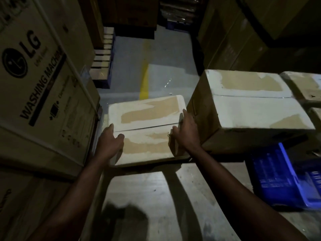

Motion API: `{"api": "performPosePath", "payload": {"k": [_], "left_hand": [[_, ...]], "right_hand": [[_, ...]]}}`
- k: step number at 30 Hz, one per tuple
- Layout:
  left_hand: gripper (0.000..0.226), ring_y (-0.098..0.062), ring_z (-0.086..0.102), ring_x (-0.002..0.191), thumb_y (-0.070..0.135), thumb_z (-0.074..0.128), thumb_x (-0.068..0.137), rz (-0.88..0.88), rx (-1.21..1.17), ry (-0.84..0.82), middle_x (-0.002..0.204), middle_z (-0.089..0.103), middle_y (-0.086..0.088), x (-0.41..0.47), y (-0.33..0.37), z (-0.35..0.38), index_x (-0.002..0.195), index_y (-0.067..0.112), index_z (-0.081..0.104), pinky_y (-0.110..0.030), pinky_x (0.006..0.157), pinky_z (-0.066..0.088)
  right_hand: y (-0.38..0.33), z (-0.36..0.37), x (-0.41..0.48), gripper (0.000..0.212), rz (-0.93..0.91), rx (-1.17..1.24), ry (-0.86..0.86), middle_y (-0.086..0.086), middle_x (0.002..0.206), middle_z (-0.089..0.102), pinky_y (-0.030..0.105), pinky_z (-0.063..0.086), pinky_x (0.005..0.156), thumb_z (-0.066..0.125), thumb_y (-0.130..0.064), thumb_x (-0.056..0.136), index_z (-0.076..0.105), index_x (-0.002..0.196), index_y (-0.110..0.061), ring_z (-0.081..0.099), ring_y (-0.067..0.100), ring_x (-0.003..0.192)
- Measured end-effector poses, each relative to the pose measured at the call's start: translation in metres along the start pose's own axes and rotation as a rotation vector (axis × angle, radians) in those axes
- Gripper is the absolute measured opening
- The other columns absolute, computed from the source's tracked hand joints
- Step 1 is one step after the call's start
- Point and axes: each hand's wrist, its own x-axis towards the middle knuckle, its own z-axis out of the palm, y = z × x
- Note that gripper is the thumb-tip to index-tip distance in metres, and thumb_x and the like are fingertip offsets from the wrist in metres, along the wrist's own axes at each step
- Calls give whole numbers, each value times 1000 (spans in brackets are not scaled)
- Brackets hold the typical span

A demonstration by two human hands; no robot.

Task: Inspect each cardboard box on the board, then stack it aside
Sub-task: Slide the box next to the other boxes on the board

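A cardboard box [147, 117] with a white top and torn brown patches lies at the far end of the wooden board [156, 197]. My left hand [110, 141] rests on its near left corner, thumb on the top face and fingers down the left side. My right hand [185, 134] presses flat against its right side, fingers straight along the edge. A taller, similar box [251, 108] stands right beside it, touching or nearly touching my right hand. Parts of two more boxes [305, 86] show at the far right.
A big printed washing machine carton [40, 87] walls in the left side. A blue plastic crate [278, 180] sits low on the right. Beyond lies grey floor with a yellow line [144, 80], a pallet [104, 54] and dark stacked cartons [234, 32].
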Motion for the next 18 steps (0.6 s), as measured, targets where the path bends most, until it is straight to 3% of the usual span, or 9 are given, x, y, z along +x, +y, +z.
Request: {"api": "performPosePath", "payload": {"k": [4, 6, 10, 15, 18], "left_hand": [[84, -32, 42, 139, 51, 54, 79, 53, 119, -42, 155, 39, -14, 25, 11, 11, 150, 8, 38, -47, 111, 40], [80, -37, 50, 129, 61, 54, 82, 76, 253, -56, 144, 47, -19, 43, 6, 20, 140, 7, 47, -47, 102, 46], [80, -41, 43, 134, 55, 63, 89, 157, 407, -40, 155, 31, -22, 50, 10, 34, 147, 6, 38, -48, 104, 44], [83, -47, 24, 144, 45, 61, 94, 176, 431, 19, 166, 6, -16, 41, 5, 49, 158, 12, 21, -51, 116, 28], [80, -49, 18, 145, 44, 57, 97, 194, 438, 36, 166, 2, -15, 40, 2, 56, 159, 14, 18, -51, 116, 23]], "right_hand": [[9, 10, 26, 57, 12, -39, 42, 13, 156, 35, 45, 37, 111, 53, -21, 93, 44, 149, -26, 41, 37, 136], [12, 15, 32, 53, 19, -61, 75, 8, 155, 38, 43, 37, 109, 51, -21, 93, 50, 145, -27, 41, 35, 135], [19, 26, 36, 48, 7, -95, 96, 9, 153, 42, 44, 38, 109, 52, -19, 92, 55, 140, -23, 42, 39, 133], [35, 32, 33, 49, -2, -95, 16, 13, 164, 26, 39, 27, 118, 48, -14, 97, 49, 146, -14, 20, 39, 150], [42, 42, 29, 55, -113, -186, -26, 19, 165, 19, 37, 7, 125, 42, -19, 99, 39, 152, -8, 8, 32, 155]]}}
